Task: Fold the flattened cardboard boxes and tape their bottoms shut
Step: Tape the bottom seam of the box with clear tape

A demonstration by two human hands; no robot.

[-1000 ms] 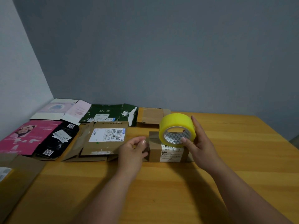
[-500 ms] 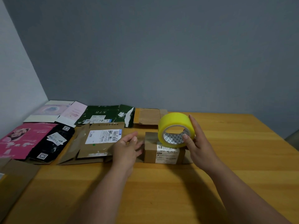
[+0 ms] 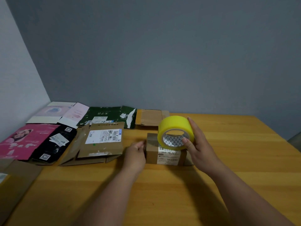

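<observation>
A small folded brown cardboard box [image 3: 152, 153] with a white shipping label stands mid-table. My right hand [image 3: 197, 144] grips a wide yellow tape roll [image 3: 175, 128] that rests on the box's top. My left hand [image 3: 136, 153] is curled against the box's left end, its fingertips at the top left corner where a shiny strip of tape lies. I cannot tell whether those fingers pinch the tape end.
Flattened boxes lie along the left and back of the wooden table [image 3: 228, 185]: a brown one with a label [image 3: 101, 141], a black one [image 3: 53, 146], a pink one [image 3: 24, 141], a green one [image 3: 107, 116], a pale pink one [image 3: 55, 111], a tan one [image 3: 150, 118]. Cardboard [image 3: 17, 181] overhangs the near left.
My left hand has moved right from beside the box to press against its left end. The tape roll and my right hand have stayed on the box.
</observation>
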